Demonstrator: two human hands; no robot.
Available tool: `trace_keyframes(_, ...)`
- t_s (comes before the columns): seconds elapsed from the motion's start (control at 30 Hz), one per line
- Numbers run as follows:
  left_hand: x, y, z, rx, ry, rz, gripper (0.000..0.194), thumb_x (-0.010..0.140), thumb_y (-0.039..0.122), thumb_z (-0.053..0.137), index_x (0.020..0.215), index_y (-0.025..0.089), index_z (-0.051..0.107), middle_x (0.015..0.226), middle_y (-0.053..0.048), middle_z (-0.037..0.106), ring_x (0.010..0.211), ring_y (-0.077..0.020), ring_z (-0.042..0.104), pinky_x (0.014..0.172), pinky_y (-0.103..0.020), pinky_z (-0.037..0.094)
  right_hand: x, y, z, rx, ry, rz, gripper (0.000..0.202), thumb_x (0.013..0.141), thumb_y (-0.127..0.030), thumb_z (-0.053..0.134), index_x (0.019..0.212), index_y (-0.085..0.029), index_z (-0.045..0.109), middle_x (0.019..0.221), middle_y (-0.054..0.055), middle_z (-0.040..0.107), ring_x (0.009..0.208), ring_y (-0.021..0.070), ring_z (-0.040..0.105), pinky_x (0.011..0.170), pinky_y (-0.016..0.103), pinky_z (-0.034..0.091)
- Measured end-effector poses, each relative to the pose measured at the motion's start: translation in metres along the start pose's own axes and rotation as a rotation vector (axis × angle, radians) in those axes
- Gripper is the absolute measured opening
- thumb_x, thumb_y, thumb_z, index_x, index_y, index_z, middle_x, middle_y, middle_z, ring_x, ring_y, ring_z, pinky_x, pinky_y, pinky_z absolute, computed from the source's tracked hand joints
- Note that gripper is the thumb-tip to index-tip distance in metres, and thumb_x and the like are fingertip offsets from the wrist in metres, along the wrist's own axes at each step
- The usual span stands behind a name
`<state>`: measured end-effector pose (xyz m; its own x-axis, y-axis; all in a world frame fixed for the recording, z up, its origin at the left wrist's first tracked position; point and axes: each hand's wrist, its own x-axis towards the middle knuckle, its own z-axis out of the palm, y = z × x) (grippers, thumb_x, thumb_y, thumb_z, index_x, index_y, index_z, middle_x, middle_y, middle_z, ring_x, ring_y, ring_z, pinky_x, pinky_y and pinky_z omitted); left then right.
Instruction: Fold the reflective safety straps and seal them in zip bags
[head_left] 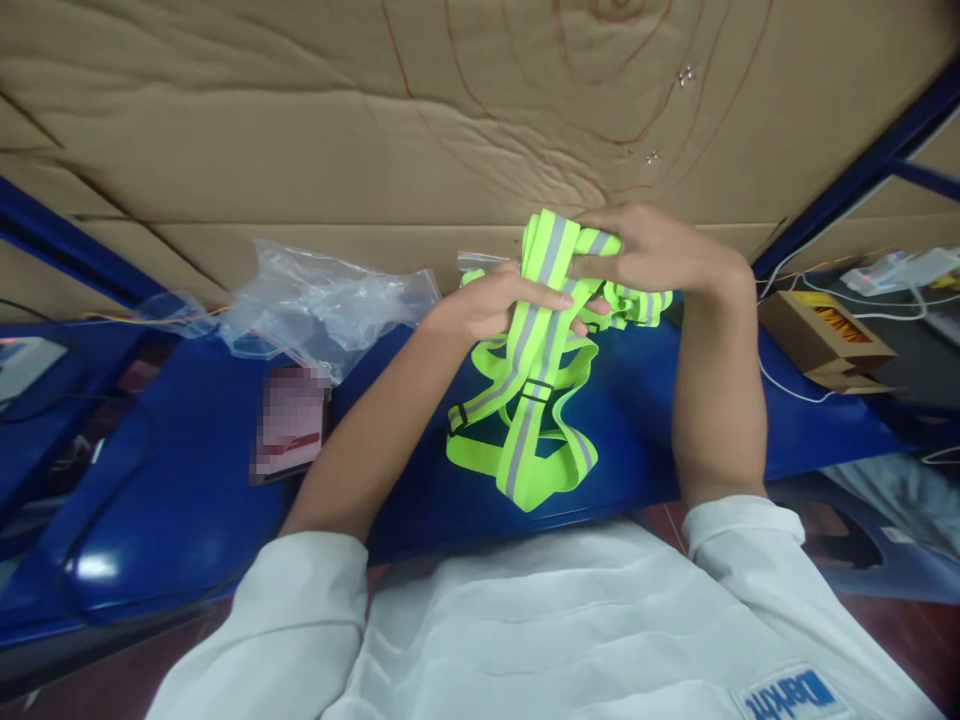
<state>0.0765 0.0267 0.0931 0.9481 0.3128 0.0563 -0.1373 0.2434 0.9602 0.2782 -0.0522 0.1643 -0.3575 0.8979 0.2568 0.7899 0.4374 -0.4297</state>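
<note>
Neon yellow-green straps with a grey reflective stripe are bunched between my two hands, their lower loops and black buckles hanging down over the blue table. My left hand is closed round the folded straps from the left, thumb lying across the front. From the upper right my right hand grips the top folds between thumb and fingers. Just behind and right of my hands, more of the same neon strap lies in a heap.
Clear plastic bags lie left of my hands, near a pinkish, blurred flat item on the blue table. Cardboard stands behind. An open carton and white cables are at the right.
</note>
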Motion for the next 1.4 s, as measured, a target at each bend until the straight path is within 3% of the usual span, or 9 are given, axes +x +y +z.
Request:
trace_keyframes(0.2, 0.0, -0.003, 0.001, 0.079, -0.016, 0.073, 0.038, 0.08, 0.03, 0.089, 0.111, 0.014, 0.075, 0.103, -0.012, 0.079, 0.079, -0.0207, 0.075, 0.074, -0.034, 0.063, -0.008, 0.003, -0.011, 0.21, 0.14, 0.134, 0.038, 0.09, -0.061, 0.076, 0.089, -0.023, 0.079, 0.088, 0.002, 0.075, 0.081, 0.0217, 0.06, 0.084, 0.038, 0.048)
trace_keyframes(0.3, -0.003, 0.004, 0.006, 0.203, -0.024, 0.091, 0.039, 0.082, 0.036, 0.09, 0.11, 0.013, 0.076, 0.104, -0.011, 0.077, 0.072, -0.0159, 0.07, 0.07, -0.03, 0.06, -0.012, 0.01, -0.012, 0.418, 0.087, 0.115, 0.038, 0.087, -0.061, 0.078, 0.097, -0.024, 0.081, 0.095, 0.002, 0.077, 0.089, 0.0229, 0.067, 0.084, 0.038, 0.054)
trace_keyframes(0.43, -0.009, 0.016, 0.013, 0.297, -0.022, 0.088, 0.043, 0.08, 0.043, 0.091, 0.106, 0.012, 0.075, 0.089, -0.01, 0.076, 0.071, -0.0187, 0.07, 0.072, -0.034, 0.06, -0.014, 0.013, -0.011, 0.523, -0.051, 0.034, 0.052, 0.074, -0.064, 0.087, 0.109, -0.027, 0.079, 0.099, 0.002, 0.078, 0.093, 0.0251, 0.072, 0.081, 0.038, 0.06)
trace_keyframes(0.6, -0.014, 0.021, 0.01, 0.36, 0.055, 0.147, 0.04, 0.082, 0.048, 0.087, 0.099, 0.014, 0.075, 0.086, -0.009, 0.073, 0.072, -0.02, 0.07, 0.075, -0.036, 0.059, -0.009, -0.008, -0.005, 0.372, 0.129, 0.024, 0.039, 0.091, -0.063, 0.074, 0.097, -0.026, 0.081, 0.097, 0.002, 0.079, 0.094, 0.0246, 0.072, 0.088, 0.039, 0.058)
trace_keyframes(0.83, -0.016, 0.024, 0.01, 0.368, 0.049, 0.116, 0.049, 0.079, 0.046, 0.091, 0.112, 0.014, 0.074, 0.102, -0.013, 0.077, 0.084, -0.0242, 0.076, 0.081, -0.039, 0.063, 0.011, -0.01, 0.007, 0.91, 0.199, 0.201, 0.036, 0.079, -0.062, 0.081, 0.084, -0.027, 0.075, 0.111, 0.01, 0.08, 0.109, 0.035, 0.073, 0.092, 0.049, 0.063)
trace_keyframes(1.0, -0.017, 0.028, 0.012, 0.436, 0.056, 0.132, 0.048, 0.082, 0.049, 0.087, 0.114, 0.014, 0.076, 0.088, -0.01, 0.077, 0.079, -0.0246, 0.075, 0.082, -0.038, 0.062, 0.015, -0.003, 0.018, 0.657, 0.336, 0.211, 0.044, 0.08, -0.06, 0.084, 0.106, -0.027, 0.072, 0.103, 0.004, 0.077, 0.092, 0.0256, 0.072, 0.081, 0.04, 0.062)
trace_keyframes(1.13, -0.017, 0.027, 0.005, 0.477, 0.032, 0.13, 0.049, 0.085, 0.051, 0.083, 0.117, 0.014, 0.076, 0.087, -0.01, 0.077, 0.08, -0.0243, 0.074, 0.075, -0.034, 0.061, 0.012, -0.001, 0.023, 0.542, 0.125, 0.213, 0.058, 0.093, -0.08, 0.058, 0.096, -0.025, 0.073, 0.077, 0.004, 0.072, 0.073, 0.0219, 0.068, 0.068, 0.036, 0.057)
trace_keyframes(1.2, -0.016, 0.025, 0.0, 0.492, 0.04, 0.142, 0.047, 0.086, 0.051, 0.082, 0.116, 0.015, 0.076, 0.088, -0.01, 0.077, 0.079, -0.0233, 0.074, 0.073, -0.033, 0.06, 0.011, -0.002, 0.023, 0.543, 0.041, 0.146, 0.063, 0.098, -0.081, 0.047, 0.101, -0.024, 0.075, 0.083, 0.003, 0.073, 0.074, 0.02, 0.067, 0.067, 0.033, 0.056)
trace_keyframes(1.4, -0.012, 0.022, -0.007, 0.49, 0.053, 0.152, 0.034, 0.085, 0.045, 0.084, 0.099, 0.016, 0.074, 0.086, -0.009, 0.076, 0.078, -0.0209, 0.073, 0.072, -0.029, 0.058, 0.015, -0.01, 0.031, 0.364, 0.083, 0.052, 0.049, 0.088, -0.064, 0.075, 0.124, -0.03, 0.069, 0.11, 0.0, 0.074, 0.085, 0.0193, 0.067, 0.067, 0.03, 0.056)
